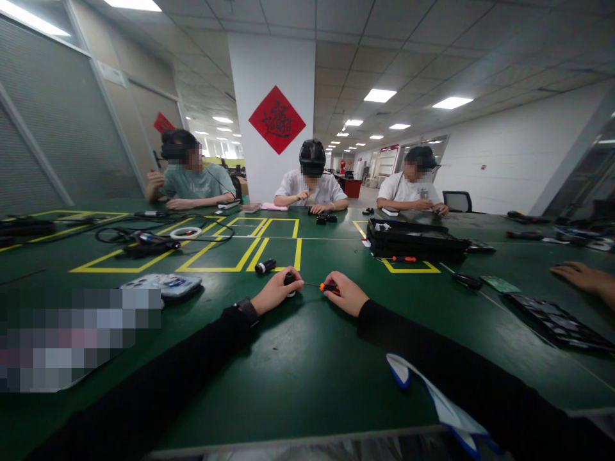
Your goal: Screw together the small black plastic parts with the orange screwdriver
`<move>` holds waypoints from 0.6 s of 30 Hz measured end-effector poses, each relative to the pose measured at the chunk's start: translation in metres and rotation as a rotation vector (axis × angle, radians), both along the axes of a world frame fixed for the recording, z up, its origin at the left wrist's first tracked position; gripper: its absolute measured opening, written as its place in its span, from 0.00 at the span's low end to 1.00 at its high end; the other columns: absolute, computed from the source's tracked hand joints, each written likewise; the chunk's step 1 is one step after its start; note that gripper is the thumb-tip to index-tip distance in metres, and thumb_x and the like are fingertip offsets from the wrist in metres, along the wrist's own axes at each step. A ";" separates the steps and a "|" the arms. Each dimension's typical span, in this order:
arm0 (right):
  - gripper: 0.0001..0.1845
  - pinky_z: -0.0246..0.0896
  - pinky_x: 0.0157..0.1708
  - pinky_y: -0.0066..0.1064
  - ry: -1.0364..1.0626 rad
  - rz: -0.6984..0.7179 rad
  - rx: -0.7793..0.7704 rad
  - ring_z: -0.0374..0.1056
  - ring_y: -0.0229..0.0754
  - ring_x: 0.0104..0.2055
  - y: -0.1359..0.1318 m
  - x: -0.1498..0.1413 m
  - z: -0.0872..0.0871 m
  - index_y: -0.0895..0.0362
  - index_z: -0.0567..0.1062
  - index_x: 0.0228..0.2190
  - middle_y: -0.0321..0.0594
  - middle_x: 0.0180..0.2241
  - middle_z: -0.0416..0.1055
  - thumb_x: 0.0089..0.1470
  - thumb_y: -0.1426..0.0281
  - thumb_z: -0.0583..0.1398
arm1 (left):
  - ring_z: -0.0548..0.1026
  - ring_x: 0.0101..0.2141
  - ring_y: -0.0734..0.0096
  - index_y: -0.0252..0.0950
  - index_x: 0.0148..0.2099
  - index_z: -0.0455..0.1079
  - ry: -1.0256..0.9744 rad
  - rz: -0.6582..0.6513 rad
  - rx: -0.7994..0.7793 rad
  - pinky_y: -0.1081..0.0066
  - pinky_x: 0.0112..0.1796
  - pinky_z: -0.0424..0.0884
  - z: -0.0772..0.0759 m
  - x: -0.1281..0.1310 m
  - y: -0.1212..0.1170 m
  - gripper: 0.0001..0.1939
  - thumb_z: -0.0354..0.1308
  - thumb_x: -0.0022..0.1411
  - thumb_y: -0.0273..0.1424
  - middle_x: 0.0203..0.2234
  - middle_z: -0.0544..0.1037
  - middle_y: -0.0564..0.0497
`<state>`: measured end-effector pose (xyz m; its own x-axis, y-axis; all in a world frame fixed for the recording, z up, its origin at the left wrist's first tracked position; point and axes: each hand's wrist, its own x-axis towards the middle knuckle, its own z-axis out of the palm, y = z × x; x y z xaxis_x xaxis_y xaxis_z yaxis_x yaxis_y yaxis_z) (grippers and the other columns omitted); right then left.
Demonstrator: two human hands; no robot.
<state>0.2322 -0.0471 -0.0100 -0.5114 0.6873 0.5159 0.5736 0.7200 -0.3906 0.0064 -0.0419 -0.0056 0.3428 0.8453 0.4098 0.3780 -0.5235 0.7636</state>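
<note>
My right hand (346, 293) is closed round the orange and black handle of a screwdriver (323, 287). Its thin shaft points left, toward my left hand (275, 291). Between the fingers of that left hand sits a small black part (289, 280), with something pale beneath it; its exact kind I cannot make out. The screwdriver's tip reaches my left fingers, and whether it touches the part is hidden. Just beyond my left hand lies a black cylindrical piece (265, 266) on the green tabletop (298, 371).
A black tray stack (413, 240) stands ahead right, with another orange screwdriver (404, 259) before it. Cables (127, 234) and a pouch (185, 286) lie left. A co-worker's hand (579, 274) rests at far right, near a black panel (560, 317). Three people sit opposite.
</note>
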 end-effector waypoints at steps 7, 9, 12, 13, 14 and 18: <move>0.05 0.52 0.37 0.29 -0.008 -0.024 -0.007 0.57 0.37 0.34 0.002 -0.001 -0.001 0.59 0.66 0.29 0.38 0.31 0.62 0.51 0.74 0.51 | 0.69 0.28 0.74 0.34 0.34 0.64 0.000 0.001 0.001 0.71 0.34 0.65 0.000 0.000 0.000 0.13 0.53 0.52 0.39 0.25 0.71 0.53; 0.04 0.52 0.37 0.29 -0.010 -0.006 0.000 0.57 0.37 0.34 0.002 -0.001 -0.001 0.59 0.66 0.30 0.38 0.31 0.62 0.51 0.74 0.51 | 0.69 0.28 0.74 0.34 0.34 0.64 0.001 0.001 0.006 0.71 0.34 0.65 0.000 0.000 0.000 0.13 0.52 0.52 0.39 0.25 0.71 0.53; 0.04 0.53 0.36 0.29 0.000 0.009 0.002 0.57 0.37 0.34 0.002 0.000 -0.001 0.59 0.65 0.31 0.38 0.31 0.62 0.50 0.74 0.53 | 0.69 0.29 0.74 0.34 0.34 0.64 -0.002 -0.005 0.005 0.71 0.34 0.65 -0.001 0.000 0.001 0.13 0.52 0.53 0.40 0.25 0.71 0.53; 0.05 0.53 0.36 0.29 0.005 0.010 0.002 0.57 0.37 0.34 0.002 0.000 -0.001 0.59 0.65 0.32 0.38 0.32 0.62 0.49 0.74 0.53 | 0.69 0.29 0.74 0.34 0.34 0.64 -0.002 -0.004 0.004 0.71 0.34 0.65 -0.001 -0.001 0.001 0.13 0.52 0.53 0.40 0.25 0.71 0.53; 0.05 0.53 0.36 0.29 0.009 0.011 0.001 0.57 0.37 0.34 0.002 0.000 -0.001 0.59 0.65 0.32 0.38 0.32 0.62 0.48 0.74 0.54 | 0.69 0.28 0.74 0.34 0.34 0.64 -0.001 -0.002 0.003 0.71 0.34 0.65 -0.001 -0.001 0.000 0.13 0.52 0.53 0.40 0.25 0.71 0.52; 0.08 0.53 0.36 0.29 0.021 0.013 -0.008 0.58 0.38 0.35 0.001 0.000 -0.001 0.58 0.65 0.33 0.38 0.33 0.62 0.46 0.73 0.56 | 0.69 0.28 0.74 0.34 0.33 0.64 0.000 0.001 0.008 0.71 0.34 0.65 0.000 0.000 0.000 0.13 0.52 0.53 0.39 0.25 0.71 0.52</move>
<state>0.2325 -0.0457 -0.0113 -0.5097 0.6845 0.5212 0.5559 0.7244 -0.4078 0.0062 -0.0419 -0.0056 0.3419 0.8422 0.4168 0.3783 -0.5294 0.7594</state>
